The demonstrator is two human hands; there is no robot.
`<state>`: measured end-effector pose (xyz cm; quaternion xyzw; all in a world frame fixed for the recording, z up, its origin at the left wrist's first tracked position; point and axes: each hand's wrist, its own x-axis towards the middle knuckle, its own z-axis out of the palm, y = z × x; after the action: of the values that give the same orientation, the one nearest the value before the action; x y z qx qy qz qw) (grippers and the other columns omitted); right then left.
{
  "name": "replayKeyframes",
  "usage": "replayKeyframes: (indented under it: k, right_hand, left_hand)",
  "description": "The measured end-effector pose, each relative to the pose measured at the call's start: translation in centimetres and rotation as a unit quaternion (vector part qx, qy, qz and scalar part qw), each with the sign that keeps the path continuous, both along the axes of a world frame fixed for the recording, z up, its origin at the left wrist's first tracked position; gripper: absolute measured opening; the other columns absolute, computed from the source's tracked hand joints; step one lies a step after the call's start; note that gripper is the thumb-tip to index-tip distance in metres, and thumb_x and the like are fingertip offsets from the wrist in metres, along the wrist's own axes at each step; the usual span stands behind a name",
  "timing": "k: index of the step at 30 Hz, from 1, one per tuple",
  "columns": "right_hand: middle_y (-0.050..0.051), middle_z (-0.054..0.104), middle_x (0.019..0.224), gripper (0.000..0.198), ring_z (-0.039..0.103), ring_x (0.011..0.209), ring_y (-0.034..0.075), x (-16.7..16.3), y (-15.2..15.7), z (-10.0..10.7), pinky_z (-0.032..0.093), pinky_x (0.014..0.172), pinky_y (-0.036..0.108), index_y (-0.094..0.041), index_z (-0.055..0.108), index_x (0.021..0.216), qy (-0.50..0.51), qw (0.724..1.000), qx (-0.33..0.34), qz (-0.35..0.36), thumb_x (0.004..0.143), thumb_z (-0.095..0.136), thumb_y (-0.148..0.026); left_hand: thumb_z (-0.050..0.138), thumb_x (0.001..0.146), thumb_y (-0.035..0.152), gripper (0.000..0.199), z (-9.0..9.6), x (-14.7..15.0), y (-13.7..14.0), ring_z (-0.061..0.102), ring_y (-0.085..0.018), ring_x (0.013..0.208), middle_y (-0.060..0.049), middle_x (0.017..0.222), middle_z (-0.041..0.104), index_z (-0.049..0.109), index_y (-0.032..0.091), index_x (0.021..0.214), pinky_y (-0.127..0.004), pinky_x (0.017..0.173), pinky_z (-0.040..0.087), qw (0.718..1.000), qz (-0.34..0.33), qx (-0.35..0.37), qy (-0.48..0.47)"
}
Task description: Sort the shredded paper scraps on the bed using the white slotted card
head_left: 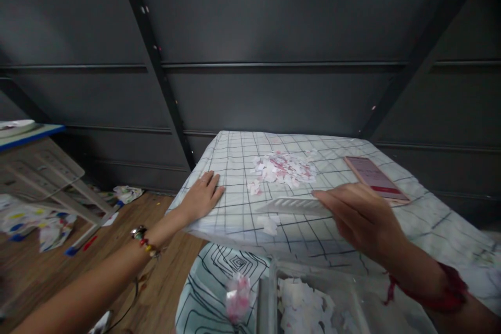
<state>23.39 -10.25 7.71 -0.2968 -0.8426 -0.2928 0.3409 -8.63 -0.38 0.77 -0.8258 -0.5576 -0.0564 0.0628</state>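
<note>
My left hand [202, 197] lies flat on the left edge of the table, fingers stretched out over the checked cloth. In my right hand [362, 214] is a thin white plastic piece with slanted slots [299, 204], pinched at its right end and held low over the cloth. Just beyond it spreads a pile of white and pink paper scraps [284, 168]. A few loose scraps [270, 224] lie on the near side of the slotted piece. Below the table's front edge, a clear plastic box [274, 284] contains more white scraps [303, 305].
A pink-edged phone [373, 180] lies on the checked tablecloth [235, 151] at the right. A small clear bag with pink contents [238, 297] rests on a patterned stool [211, 276]. Dark wall panels [274, 99] stand behind; another table [39, 135] is at left.
</note>
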Motion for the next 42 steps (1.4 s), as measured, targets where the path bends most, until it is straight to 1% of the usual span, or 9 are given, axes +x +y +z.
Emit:
replayKeyframes:
  k: [6,10,15,19,24,33,35,39,42]
  right_hand:
    - [0.002,0.063,0.070,0.024,0.053,0.068,0.013,-1.6,3.7,-0.8,0.041,0.062,0.027,-0.017,0.059,0.088,0.027,0.997,-0.017,0.070,0.082,0.042,-0.001]
    - [0.002,0.063,0.073,0.024,0.052,0.070,0.013,-1.4,4.5,-1.6,0.042,0.062,0.026,-0.017,0.058,0.088,0.019,0.993,-0.059,0.102,0.083,0.040,-0.001]
    - [0.002,0.061,0.075,0.030,0.051,0.071,0.012,0.1,3.9,-1.8,0.042,0.065,0.026,-0.018,0.056,0.086,0.009,0.989,-0.106,0.101,0.081,0.036,0.003]
    - [0.000,0.059,0.073,0.032,0.049,0.071,0.011,1.4,3.4,-1.1,0.042,0.067,0.025,-0.019,0.054,0.085,0.008,0.988,-0.110,0.111,0.080,0.034,0.005]
    - [0.000,0.058,0.074,0.031,0.050,0.073,0.010,3.4,2.3,-0.3,0.043,0.068,0.024,-0.020,0.053,0.086,0.004,0.982,-0.146,0.116,0.079,0.036,0.005]
    - [-0.001,0.057,0.073,0.033,0.053,0.069,0.010,5.4,-0.2,0.6,0.045,0.062,0.023,-0.022,0.055,0.088,0.015,0.970,-0.210,0.120,0.075,0.038,0.003]
    - [-0.001,0.058,0.073,0.033,0.053,0.069,0.011,5.4,-0.3,0.9,0.045,0.062,0.023,-0.023,0.054,0.088,0.018,0.973,-0.201,0.116,0.075,0.038,0.003]
    - [-0.001,0.060,0.074,0.031,0.055,0.071,0.012,5.3,0.5,1.3,0.046,0.065,0.025,-0.022,0.054,0.091,0.011,0.988,-0.122,0.091,0.077,0.040,0.002]
    - [0.001,0.061,0.074,0.026,0.055,0.072,0.013,4.9,1.9,1.6,0.046,0.067,0.027,-0.021,0.054,0.091,0.003,0.996,-0.073,0.050,0.080,0.041,-0.001]
  left_hand:
    - [0.031,0.094,0.039,0.046,-1.1,-0.4,0.8,0.039,-0.027,0.127,-0.016,0.134,0.046,0.046,0.009,0.125,-0.041,0.106,0.031,0.999,-0.030,0.035,-0.029]
    - [0.031,0.093,0.039,0.047,-1.4,-0.7,1.0,0.041,-0.028,0.126,-0.017,0.133,0.047,0.047,0.009,0.124,-0.040,0.105,0.032,0.998,-0.036,0.045,-0.029]
    - [0.028,0.093,0.039,0.049,-1.2,-0.5,1.0,0.039,-0.027,0.127,-0.017,0.134,0.047,0.045,0.007,0.126,-0.040,0.106,0.031,0.998,-0.041,0.044,-0.018]
    - [0.026,0.093,0.041,0.054,-1.0,-0.5,1.0,0.038,-0.029,0.128,-0.019,0.135,0.045,0.044,0.003,0.127,-0.041,0.107,0.030,0.999,-0.031,0.030,-0.011]
    - [0.025,0.093,0.041,0.055,-1.0,-0.5,1.2,0.036,-0.027,0.130,-0.018,0.135,0.046,0.044,0.003,0.128,-0.040,0.108,0.028,0.999,-0.039,0.022,-0.005]
    - [0.028,0.091,0.039,0.055,-0.4,-0.2,1.2,0.037,-0.028,0.129,-0.019,0.135,0.046,0.044,0.001,0.128,-0.039,0.108,0.028,0.999,-0.031,0.013,0.012]
    - [0.027,0.091,0.038,0.054,-0.2,-0.1,1.2,0.037,-0.028,0.129,-0.019,0.134,0.046,0.043,0.001,0.128,-0.038,0.108,0.028,0.999,-0.034,0.003,0.021]
    - [0.027,0.090,0.037,0.053,0.5,0.1,1.8,0.032,-0.028,0.132,-0.017,0.135,0.046,0.042,0.004,0.129,-0.041,0.108,0.027,0.998,-0.039,-0.035,0.039]
    - [0.034,0.087,0.037,0.057,1.5,0.6,2.9,0.028,-0.029,0.134,-0.018,0.142,0.038,0.038,0.004,0.133,-0.039,0.108,0.027,0.996,-0.020,-0.079,0.044]
